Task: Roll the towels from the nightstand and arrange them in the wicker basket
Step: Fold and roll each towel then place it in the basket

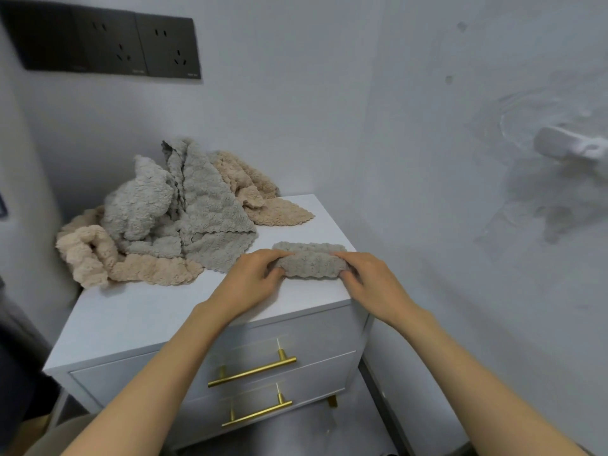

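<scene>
Grey towel (311, 263) — nearly rolled into a short, fat log — lies near the front right edge of the white nightstand (138, 311), just above its two drawers with their brass handles (251, 371). The person stands over it with both forearms reaching in. The left hand (253, 281) grips the roll's left end, fingers curled over the top and thumb tucked at the near side. The right hand (371, 284) grips the right end the same way. A last flat strip of the towel shows just beyond the roll.

To my eye the step in hand is finishing this roll. Doing it well means turning both ends together so the log comes out even, pressing down lightly to hold it tight, and ending with the loose edge underneath.

Further back on the top sits a loose heap (184, 218) of grey and beige towels, not yet rolled. Behind it are dark wall sockets (112, 44). No wicker basket shows from here.
</scene>
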